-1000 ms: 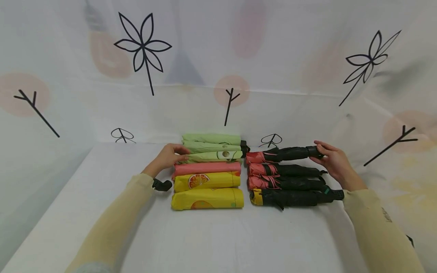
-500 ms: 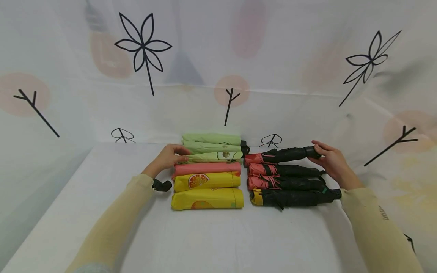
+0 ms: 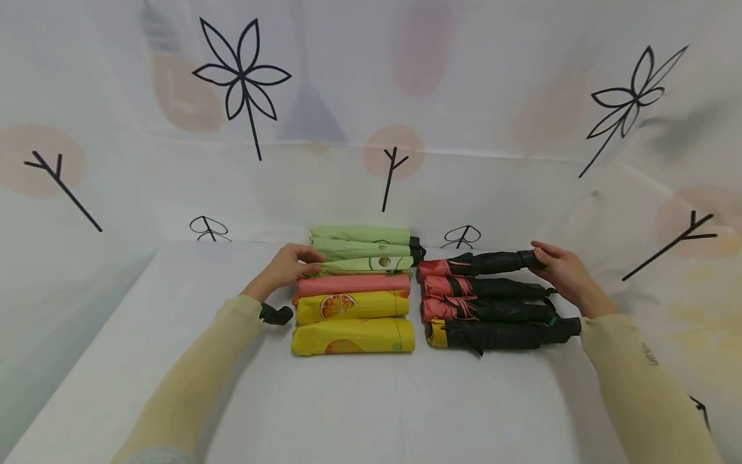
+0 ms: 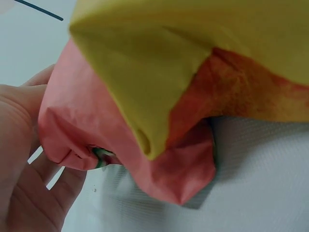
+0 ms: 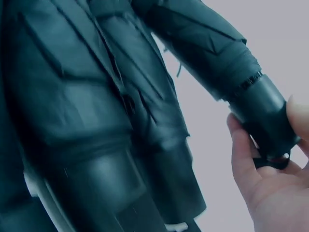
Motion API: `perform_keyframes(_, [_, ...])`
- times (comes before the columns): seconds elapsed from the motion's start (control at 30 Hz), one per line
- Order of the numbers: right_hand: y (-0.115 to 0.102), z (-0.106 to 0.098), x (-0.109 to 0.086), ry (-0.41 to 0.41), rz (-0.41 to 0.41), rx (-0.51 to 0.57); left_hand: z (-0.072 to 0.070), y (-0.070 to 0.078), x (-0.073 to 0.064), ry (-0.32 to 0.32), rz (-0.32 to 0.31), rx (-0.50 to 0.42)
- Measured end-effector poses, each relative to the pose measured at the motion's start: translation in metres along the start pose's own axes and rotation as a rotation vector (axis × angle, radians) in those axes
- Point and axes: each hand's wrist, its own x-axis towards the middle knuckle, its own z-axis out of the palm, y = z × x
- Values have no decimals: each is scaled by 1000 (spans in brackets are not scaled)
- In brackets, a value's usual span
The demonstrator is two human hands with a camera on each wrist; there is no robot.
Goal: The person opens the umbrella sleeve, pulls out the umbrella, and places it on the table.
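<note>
My left hand [image 3: 284, 265] holds the left end of the front light-green avocado-print umbrella sleeve [image 3: 359, 265] between thumb and fingers. In the left wrist view, its fingers show beyond the pink sleeve [image 4: 82, 96], which hides what they hold. My right hand [image 3: 563, 274] grips the black handle [image 5: 268, 118] of a folded red-and-black umbrella [image 3: 487, 263], thumb on one side and fingers on the other. That umbrella's red end points left, close to the green sleeve's right end. More folded black umbrellas [image 5: 159, 121] lie beside it in the right wrist view.
Two yellow citrus-print sleeves [image 3: 353, 337] lie in front of the pink one, with more green ones [image 3: 359, 233] behind. Below the held umbrella are two pink-and-black umbrellas and a yellow-and-black umbrella [image 3: 504, 335]. A printed white curtain [image 3: 498, 116] stands behind the white table [image 3: 371, 412].
The umbrella in my right hand shifts slightly left, then back a little to the right. My left hand keeps its place on the green sleeve.
</note>
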Motion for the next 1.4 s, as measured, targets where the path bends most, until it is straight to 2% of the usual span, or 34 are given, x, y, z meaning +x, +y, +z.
perform_keyframes(0.17, [-3,-7,3,-9,-50,-313,-1,0,1,2,-1,25])
perform_keyframes(0.3, [-5,-10,3,-27,-68,-451,-1,0,2,2,-7,22])
perform_keyframes(0.53, [-5,-12,-2,-73,-15,-474,-1,0,4,-6,-11,4])
perform_keyframes(0.63, [-4,-11,-3,-102,-14,-474,-1,1,3,-5,-13,1])
perform_keyframes(0.77, [-3,-11,-4,-113,-29,-537,0,1,3,-3,-19,10])
perform_keyframes(1.0, [-2,-6,-3,-81,-25,-731,0,0,2,-5,-24,21])
perform_keyframes(1.23, [4,-4,-2,-78,-32,-767,1,-1,0,-11,-15,18])
perform_keyframes(1.4, [10,-3,2,-43,-42,-796,0,-1,0,-14,-18,14])
